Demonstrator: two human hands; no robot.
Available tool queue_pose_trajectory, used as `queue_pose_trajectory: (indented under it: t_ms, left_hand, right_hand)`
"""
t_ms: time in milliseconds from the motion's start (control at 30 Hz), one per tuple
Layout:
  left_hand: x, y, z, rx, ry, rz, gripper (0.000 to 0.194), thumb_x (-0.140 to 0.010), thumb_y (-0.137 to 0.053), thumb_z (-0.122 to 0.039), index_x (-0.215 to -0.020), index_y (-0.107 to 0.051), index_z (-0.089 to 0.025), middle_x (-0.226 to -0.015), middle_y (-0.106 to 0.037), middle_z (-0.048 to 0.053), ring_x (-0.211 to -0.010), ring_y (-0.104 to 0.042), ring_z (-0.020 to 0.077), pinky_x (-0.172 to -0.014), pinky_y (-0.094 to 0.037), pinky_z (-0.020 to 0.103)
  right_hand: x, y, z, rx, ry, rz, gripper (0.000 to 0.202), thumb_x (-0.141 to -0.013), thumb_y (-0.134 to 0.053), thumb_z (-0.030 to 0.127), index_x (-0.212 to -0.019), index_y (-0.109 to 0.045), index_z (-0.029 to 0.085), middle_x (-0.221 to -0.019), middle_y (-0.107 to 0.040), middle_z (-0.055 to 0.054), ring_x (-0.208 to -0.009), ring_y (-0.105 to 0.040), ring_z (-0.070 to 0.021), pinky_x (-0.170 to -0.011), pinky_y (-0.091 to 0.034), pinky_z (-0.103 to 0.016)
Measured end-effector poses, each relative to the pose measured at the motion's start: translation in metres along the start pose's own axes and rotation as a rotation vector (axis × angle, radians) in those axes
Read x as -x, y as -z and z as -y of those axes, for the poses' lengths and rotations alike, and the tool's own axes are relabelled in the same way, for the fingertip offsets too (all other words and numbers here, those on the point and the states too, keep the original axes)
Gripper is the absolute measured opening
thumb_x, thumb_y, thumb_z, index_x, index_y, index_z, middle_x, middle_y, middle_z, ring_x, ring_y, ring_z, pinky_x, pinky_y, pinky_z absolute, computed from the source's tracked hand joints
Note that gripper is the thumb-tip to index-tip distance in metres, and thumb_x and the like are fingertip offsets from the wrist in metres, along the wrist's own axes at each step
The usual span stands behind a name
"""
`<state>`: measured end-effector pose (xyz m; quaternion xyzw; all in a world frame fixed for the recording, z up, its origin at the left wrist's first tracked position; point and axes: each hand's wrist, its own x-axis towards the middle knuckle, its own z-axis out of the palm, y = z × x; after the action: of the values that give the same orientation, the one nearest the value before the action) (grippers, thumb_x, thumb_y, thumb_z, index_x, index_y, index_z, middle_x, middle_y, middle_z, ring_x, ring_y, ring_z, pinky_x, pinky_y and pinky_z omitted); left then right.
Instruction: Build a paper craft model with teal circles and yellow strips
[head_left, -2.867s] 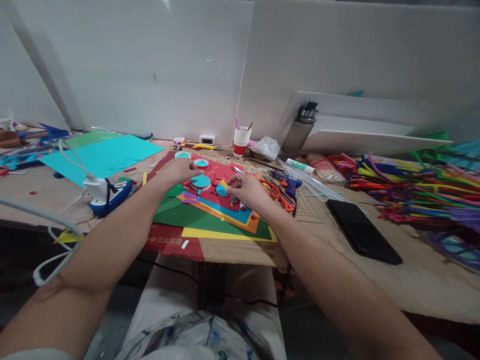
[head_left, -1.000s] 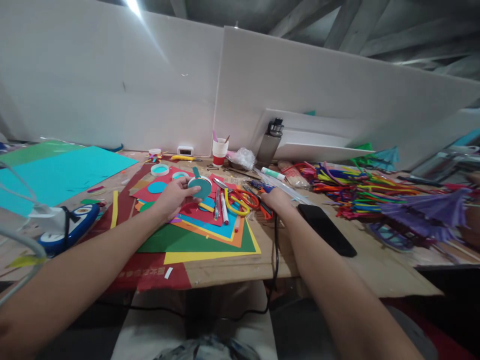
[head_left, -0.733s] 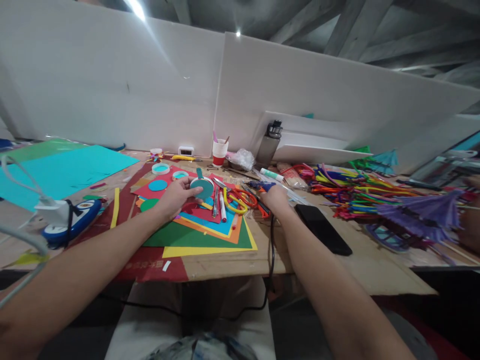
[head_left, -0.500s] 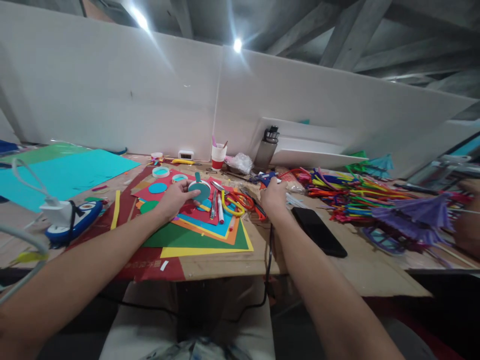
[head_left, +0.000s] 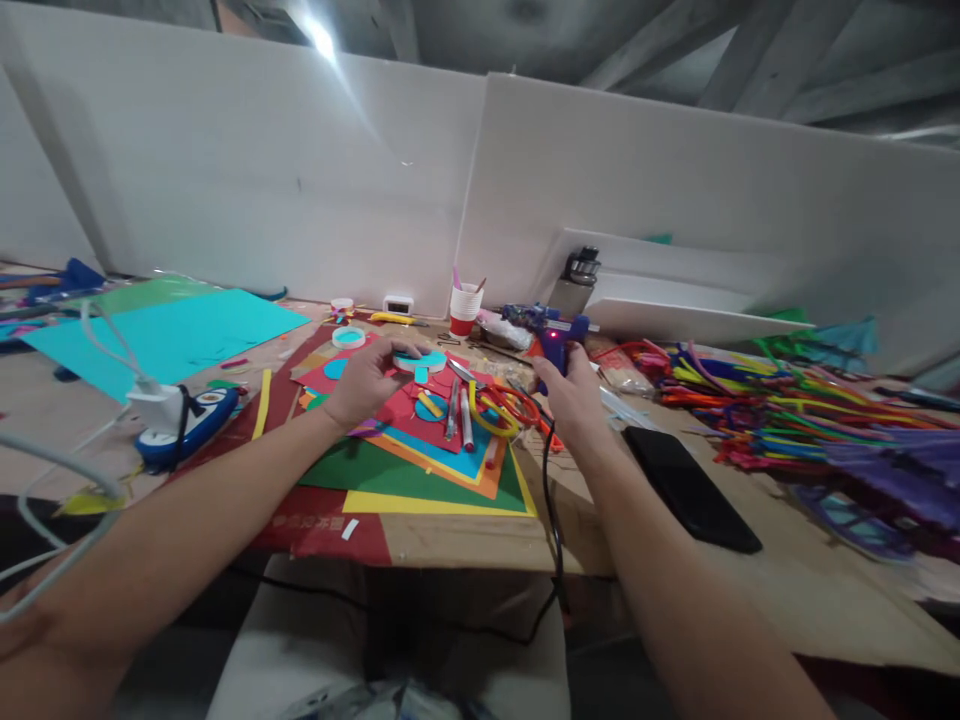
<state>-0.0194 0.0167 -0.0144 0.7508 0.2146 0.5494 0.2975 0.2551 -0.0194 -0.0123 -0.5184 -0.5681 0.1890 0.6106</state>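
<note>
My left hand [head_left: 366, 382] grips a round white-rimmed disc [head_left: 429, 361] faced with teal paper, tilted nearly flat above the stacked craft paper. A small teal tab [head_left: 421, 376] sticks out from its near edge. My right hand [head_left: 576, 405] is wrapped around a blue hot glue gun [head_left: 556, 347], raised off the table with a red light glowing on it. A black cord [head_left: 550, 490] runs down from the gun over the table's edge. Beneath and between the hands lie coloured sheets [head_left: 420, 465], a marker [head_left: 467, 420], a yellow pipe cleaner [head_left: 501, 430] and orange-handled scissors [head_left: 517, 402].
A black phone [head_left: 690, 488] lies right of my right forearm, near a heap of pipe cleaners [head_left: 780, 400]. Paper cups [head_left: 465, 310] and a bottle [head_left: 576, 285] stand at the back by the white panel. On the left are a blue power strip [head_left: 191, 430] and a turquoise sheet [head_left: 172, 335].
My right hand has lifted the glue gun from the table and turned it upright. My left hand has tipped the disc from facing me to nearly flat. The view has shifted slightly.
</note>
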Motion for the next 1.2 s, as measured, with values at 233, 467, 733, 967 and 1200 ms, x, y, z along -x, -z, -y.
queue_pose_trajectory:
  t_ms: [233,467,733,967,1200]
  left_hand:
    - [-0.005,0.011,-0.005,-0.184,-0.208,-0.032,0.019,-0.081,-0.069,-0.031,-0.093,-0.061,-0.019,-0.112,-0.069,0.012,-0.107,-0.064,0.0215,-0.094,-0.051,0.041]
    - [-0.005,0.011,-0.002,-0.24,-0.233,-0.021,0.02,-0.082,-0.069,-0.033,-0.095,-0.06,-0.02,-0.109,-0.069,0.011,-0.108,-0.064,0.0219,-0.094,-0.052,0.042]
    - [-0.005,0.012,-0.006,-0.291,-0.296,-0.047,0.014,-0.083,-0.067,-0.028,-0.093,-0.061,-0.02,-0.106,-0.07,0.009,-0.106,-0.065,0.0209,-0.093,-0.052,0.041]
    - [-0.005,0.009,-0.016,-0.311,-0.241,-0.046,0.019,-0.083,-0.067,-0.037,-0.089,-0.062,-0.02,-0.103,-0.071,0.01,-0.104,-0.065,0.0204,-0.092,-0.051,0.039]
    - [-0.005,0.009,-0.015,-0.303,-0.227,-0.053,0.021,-0.082,-0.068,-0.04,-0.088,-0.062,-0.02,-0.103,-0.071,0.01,-0.104,-0.065,0.0208,-0.093,-0.05,0.04]
  right_hand:
    - [0.029,0.003,0.039,-0.242,-0.015,0.317,0.027,-0.08,-0.062,0.031,-0.101,-0.047,0.025,-0.083,-0.064,0.002,-0.055,-0.054,-0.0114,-0.047,-0.045,-0.025]
    - [0.035,0.004,0.039,-0.052,0.082,0.361,0.02,-0.081,-0.062,0.03,-0.098,-0.054,0.023,-0.08,-0.062,0.001,-0.066,-0.057,-0.0146,-0.058,-0.048,-0.028]
    - [0.034,0.005,0.039,0.029,0.133,0.397,0.032,-0.083,-0.059,0.028,-0.115,-0.055,0.02,-0.102,-0.064,-0.004,-0.087,-0.06,-0.0192,-0.075,-0.05,-0.034]
    - [0.035,0.003,0.039,0.039,0.114,0.409,0.035,-0.082,-0.06,0.03,-0.116,-0.057,0.02,-0.095,-0.063,-0.004,-0.082,-0.058,-0.019,-0.069,-0.05,-0.033]
    - [0.036,0.003,0.043,0.011,0.094,0.407,0.037,-0.08,-0.061,0.031,-0.115,-0.058,0.021,-0.09,-0.063,-0.002,-0.077,-0.057,-0.0176,-0.066,-0.05,-0.031]
